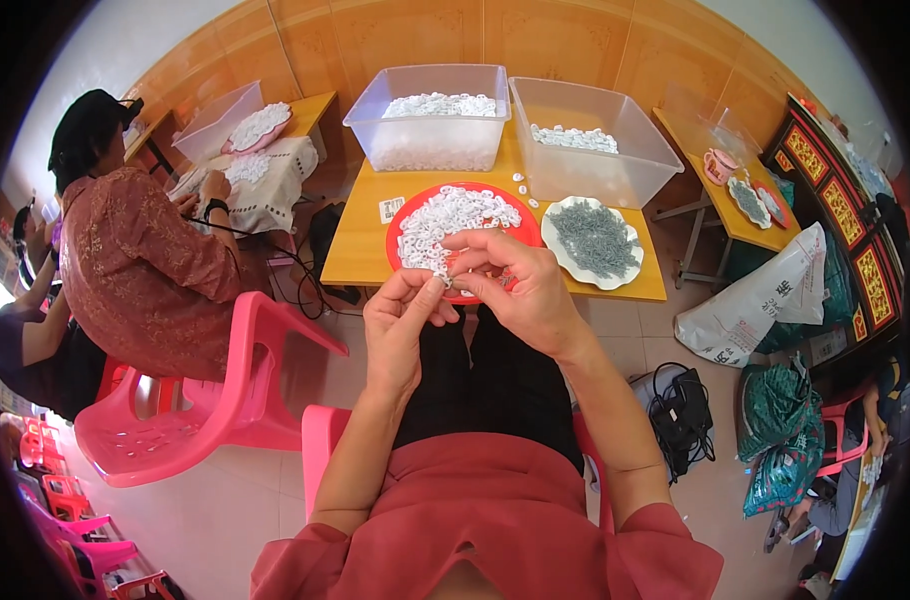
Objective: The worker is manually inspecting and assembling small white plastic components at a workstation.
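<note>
Left hand [403,315] and right hand [525,290] met at the near edge of the red plate [396,245].
The left fingers pinched a small white piece [444,279]; whether the right fingers gripped anything couldn't be told. Grey parts [595,238] lay in a scalloped plate [597,281] on the table [360,235], presumably for easy reach.

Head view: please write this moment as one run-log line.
left hand: pinches small white piece; right hand: fingertips close by, contact unclear; red plate: white pieces; white plate: grey pieces
</note>
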`<action>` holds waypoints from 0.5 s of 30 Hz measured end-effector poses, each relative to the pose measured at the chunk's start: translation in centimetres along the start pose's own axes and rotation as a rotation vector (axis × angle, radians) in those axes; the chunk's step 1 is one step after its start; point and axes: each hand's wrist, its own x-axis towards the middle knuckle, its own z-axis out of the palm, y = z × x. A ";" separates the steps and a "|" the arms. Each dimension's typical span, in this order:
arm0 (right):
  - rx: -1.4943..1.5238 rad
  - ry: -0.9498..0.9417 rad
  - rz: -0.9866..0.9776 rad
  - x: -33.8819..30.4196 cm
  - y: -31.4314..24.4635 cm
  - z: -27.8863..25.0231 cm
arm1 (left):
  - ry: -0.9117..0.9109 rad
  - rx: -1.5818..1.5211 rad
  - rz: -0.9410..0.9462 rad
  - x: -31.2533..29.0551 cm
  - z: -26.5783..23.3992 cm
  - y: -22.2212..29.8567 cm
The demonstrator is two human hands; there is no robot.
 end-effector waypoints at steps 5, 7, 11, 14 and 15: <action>0.001 0.015 -0.044 -0.2 0.2 -0.2 | -0.021 0.003 0.003 0.0 0.1 -0.1; -0.003 0.020 -0.052 -0.4 0.0 -0.3 | -0.024 -0.031 -0.023 -0.1 0.4 0.2; -0.059 0.026 -0.072 -0.6 -0.1 -0.4 | -0.025 -0.077 -0.062 -0.2 0.5 0.3; -0.056 0.026 -0.077 -0.8 -0.2 -0.5 | -0.027 -0.083 -0.074 -0.4 0.7 0.2; -0.056 0.026 -0.077 -0.8 -0.1 -0.6 | -0.028 -0.083 -0.074 -0.4 0.7 0.1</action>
